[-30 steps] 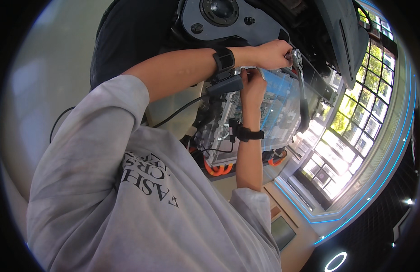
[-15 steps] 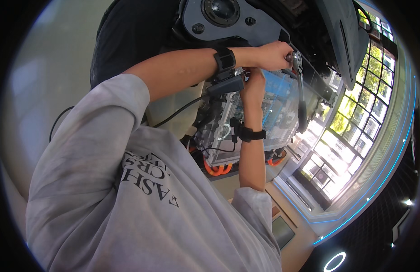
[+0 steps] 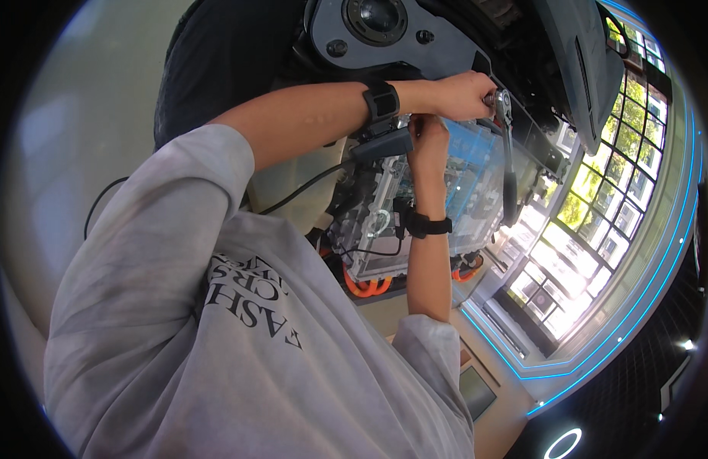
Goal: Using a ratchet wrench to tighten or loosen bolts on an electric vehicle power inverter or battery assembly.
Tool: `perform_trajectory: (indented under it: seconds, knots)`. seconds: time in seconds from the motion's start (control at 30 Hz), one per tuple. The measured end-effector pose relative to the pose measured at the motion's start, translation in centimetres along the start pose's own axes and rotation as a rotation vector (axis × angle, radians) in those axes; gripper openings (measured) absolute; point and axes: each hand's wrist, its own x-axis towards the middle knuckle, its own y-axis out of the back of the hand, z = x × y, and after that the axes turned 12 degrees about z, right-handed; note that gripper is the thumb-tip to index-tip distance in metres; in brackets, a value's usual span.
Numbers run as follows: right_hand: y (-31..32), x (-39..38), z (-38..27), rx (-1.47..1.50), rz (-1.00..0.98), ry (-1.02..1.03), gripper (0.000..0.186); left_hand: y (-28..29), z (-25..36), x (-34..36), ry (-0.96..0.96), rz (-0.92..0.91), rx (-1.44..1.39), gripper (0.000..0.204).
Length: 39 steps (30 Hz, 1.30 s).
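Note:
My left hand (image 3: 465,96) is closed round the head end of a ratchet wrench (image 3: 507,161), whose long handle hangs down to the right. Below it my right hand (image 3: 429,143) has its fingers curled at the upper part of a clear-covered housing (image 3: 476,191) with blue parts inside; whatever those fingers hold is hidden. Both wrists carry black straps, and a small dark box (image 3: 380,147) with a cable sits near my left wrist.
A grey plate with a round black fitting (image 3: 375,19) is above my arms. A dark curved panel (image 3: 576,53) rises at the upper right, beside tall windows. Orange cables (image 3: 365,284) loop under the housing. A translucent tank (image 3: 289,191) sits left of it.
My right hand and forearm have shifted slightly to the right and stay curled. My left hand and the wrench are almost unmoved, a touch lower.

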Motion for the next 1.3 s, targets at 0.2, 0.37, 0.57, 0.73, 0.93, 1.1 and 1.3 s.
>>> perform_trajectory:
  seconds: [0.2,0.37,0.57,0.73,0.93,1.1,1.3]
  knots:
    - [0.4,0.3,-0.7,-0.072,-0.073,-0.154,0.012,0.4,0.5,0.0,0.015,-0.026,-0.008,0.018]
    - [-0.1,0.0,0.1,0.011,-0.055,-0.040,0.018,0.1,0.2,0.1,-0.013,-0.016,-0.014,0.018]
    - [0.1,0.4,-0.4,-0.013,-0.058,-0.043,0.012,0.4,0.3,0.1,-0.011,-0.021,-0.013,0.018]
    - [0.3,0.2,-0.8,-0.031,-0.069,-0.091,0.016,0.3,0.4,-0.1,-0.001,-0.030,0.008,0.019]
    - [-0.1,-0.1,0.0,0.037,-0.007,-0.023,0.010,0.3,0.4,0.1,0.025,-0.036,0.035,0.019]
    - [0.4,0.4,-0.5,-0.005,-0.082,-0.115,0.014,0.3,0.2,0.2,-0.005,-0.032,0.010,0.019]
    - [0.0,0.2,-0.3,0.018,-0.006,-0.057,0.012,0.3,0.5,0.0,-0.007,-0.052,-0.001,0.018]
